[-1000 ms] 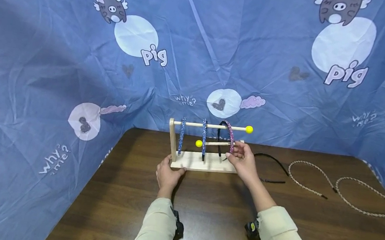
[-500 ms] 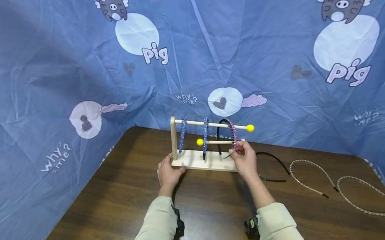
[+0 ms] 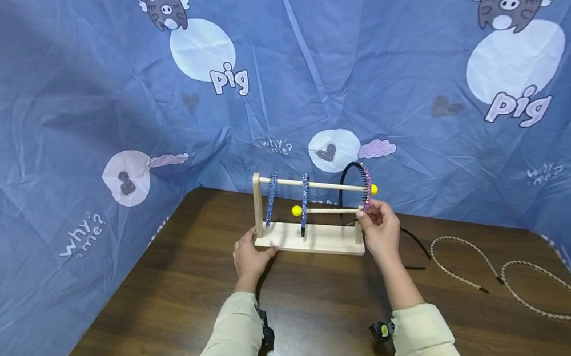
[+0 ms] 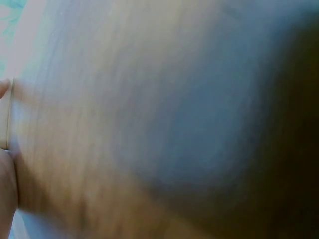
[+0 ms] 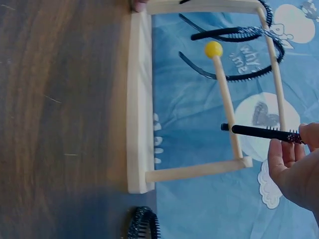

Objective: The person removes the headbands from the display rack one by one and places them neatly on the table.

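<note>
My right hand (image 3: 382,233) pinches a pink glittery toothed headband (image 3: 368,187) by its near side. The headband stands upright around the right end of the wooden stand's upper rod, close to the yellow end ball (image 3: 374,190). In the right wrist view, a black arm of this headband (image 5: 259,131) crosses in front of the rods. My left hand (image 3: 250,259) grips the left end of the stand's base (image 3: 331,242), thumb along its front edge. Two blue glittery headbands (image 3: 270,202) (image 3: 305,194) hang on the upper rod further left. The left wrist view is mostly blurred.
A black headband (image 3: 415,243) lies on the brown table (image 3: 323,319) right of the stand, partly behind my right hand. Further right lie two braided beige headbands (image 3: 453,280) (image 3: 531,310). A blue printed cloth (image 3: 274,85) hangs behind the table.
My right hand has moved right and slightly up with the pink headband, from the middle right of the upper rod to its ball end. The left hand and stand stay in place.
</note>
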### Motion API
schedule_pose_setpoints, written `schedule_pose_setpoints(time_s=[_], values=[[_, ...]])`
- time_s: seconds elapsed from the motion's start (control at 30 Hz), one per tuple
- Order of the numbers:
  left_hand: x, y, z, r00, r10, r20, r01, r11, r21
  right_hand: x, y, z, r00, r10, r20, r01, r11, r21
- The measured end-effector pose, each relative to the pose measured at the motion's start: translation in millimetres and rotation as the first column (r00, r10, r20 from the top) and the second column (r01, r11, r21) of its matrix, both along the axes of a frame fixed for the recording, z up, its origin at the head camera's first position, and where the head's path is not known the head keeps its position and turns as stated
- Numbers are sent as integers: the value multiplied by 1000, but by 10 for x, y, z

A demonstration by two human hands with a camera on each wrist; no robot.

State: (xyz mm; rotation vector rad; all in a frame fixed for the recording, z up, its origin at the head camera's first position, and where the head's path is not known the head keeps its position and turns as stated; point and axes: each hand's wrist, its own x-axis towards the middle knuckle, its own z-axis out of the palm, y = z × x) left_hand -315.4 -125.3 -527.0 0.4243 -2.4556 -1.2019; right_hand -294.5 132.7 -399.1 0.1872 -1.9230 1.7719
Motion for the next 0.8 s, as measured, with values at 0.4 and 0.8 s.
schedule_pose_setpoints(time_s=[0.4,0.8], values=[[0,-1,-3,1000,1,9,-1,1000,1,-81,204,-96,998,-64,-21,63,997,-33],[3,-1,1,1000,-1,2,1,1000,-2,43,182,106,997,-72,-10,71,996,-62]])
